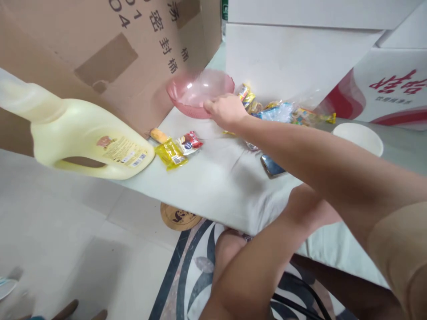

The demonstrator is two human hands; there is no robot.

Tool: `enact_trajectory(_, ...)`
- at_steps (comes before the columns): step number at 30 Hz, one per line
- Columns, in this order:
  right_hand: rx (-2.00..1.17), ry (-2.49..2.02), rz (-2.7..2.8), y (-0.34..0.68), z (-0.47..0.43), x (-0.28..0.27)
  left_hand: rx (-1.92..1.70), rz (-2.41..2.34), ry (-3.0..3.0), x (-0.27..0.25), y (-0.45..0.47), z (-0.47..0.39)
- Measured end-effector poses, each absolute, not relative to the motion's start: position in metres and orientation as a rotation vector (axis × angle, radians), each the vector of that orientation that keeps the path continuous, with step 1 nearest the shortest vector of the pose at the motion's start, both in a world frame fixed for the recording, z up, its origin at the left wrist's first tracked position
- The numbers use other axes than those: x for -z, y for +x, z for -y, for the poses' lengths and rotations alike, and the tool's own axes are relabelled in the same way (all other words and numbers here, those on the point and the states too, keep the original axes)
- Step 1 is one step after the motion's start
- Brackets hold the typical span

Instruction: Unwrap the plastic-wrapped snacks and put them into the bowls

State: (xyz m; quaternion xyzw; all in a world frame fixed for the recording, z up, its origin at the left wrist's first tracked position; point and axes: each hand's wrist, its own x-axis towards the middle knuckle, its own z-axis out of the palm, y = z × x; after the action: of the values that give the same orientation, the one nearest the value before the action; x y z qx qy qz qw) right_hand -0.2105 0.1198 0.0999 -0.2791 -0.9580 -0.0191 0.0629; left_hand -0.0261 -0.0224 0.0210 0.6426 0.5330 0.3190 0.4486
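Reaching across from the right, my right hand point(227, 111) is closed on the near rim of a clear pink plastic bowl point(187, 100). The bowl's far edge is blurred and it looks tilted beside a cardboard box. My left arm crosses beneath the right forearm, and my left hand point(316, 205) is partly covered there, its fingers hidden. Left of the bowl lie a yellow snack packet point(171, 154), a red-and-white snack packet point(189, 142) and a small orange-brown wrapped snack point(159, 135). Behind my right wrist is a heap of packaged snacks point(275, 111).
A pale yellow detergent bottle point(83, 129) stands tilted at the left table edge. The large cardboard box point(143, 84) and white boxes point(283, 58) line the back. A white bowl point(358, 138) and a dark phone-like object point(271, 165) sit near my forearm.
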Motion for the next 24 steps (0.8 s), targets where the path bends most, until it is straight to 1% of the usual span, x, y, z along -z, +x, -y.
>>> enact_trajectory(3,0.152,-0.819,2.805,-0.165,-0.096,-0.137,-0.588,-1.333,1.781,-0.035,-0.024,0.026)
enact_trajectory(5,0.103,-0.866,2.738,-0.115,-0.075,-0.157,-0.531,-1.331,1.813,-0.043,-0.023,0.028)
enact_trajectory(7,0.099,-0.946,2.563,-0.049,-0.052,-0.167,-0.515,-1.327,1.817,-0.048,-0.022,0.03)
enact_trajectory(10,0.214,-1.121,2.209,0.065,-0.024,-0.167,-0.499,-1.305,1.804,-0.051,-0.021,0.031)
enact_trajectory(12,0.299,-1.315,2.077,0.135,-0.013,-0.159,-0.5,-1.28,1.811,-0.05,-0.018,0.03)
enact_trajectory(14,0.314,-1.576,2.051,0.192,-0.008,-0.145,-0.526,-1.275,1.816,-0.049,-0.014,0.029)
enact_trajectory(17,0.233,-1.759,2.089,0.249,-0.009,-0.114,-0.57,-1.291,1.822,-0.046,-0.006,0.026)
enact_trajectory(20,0.195,-1.803,2.167,0.275,-0.02,-0.075,-0.544,-1.293,1.826,-0.042,0.002,0.022)
enact_trajectory(24,0.217,-1.821,2.247,0.276,-0.042,-0.039,-0.468,-1.313,1.831,-0.041,0.009,0.02)
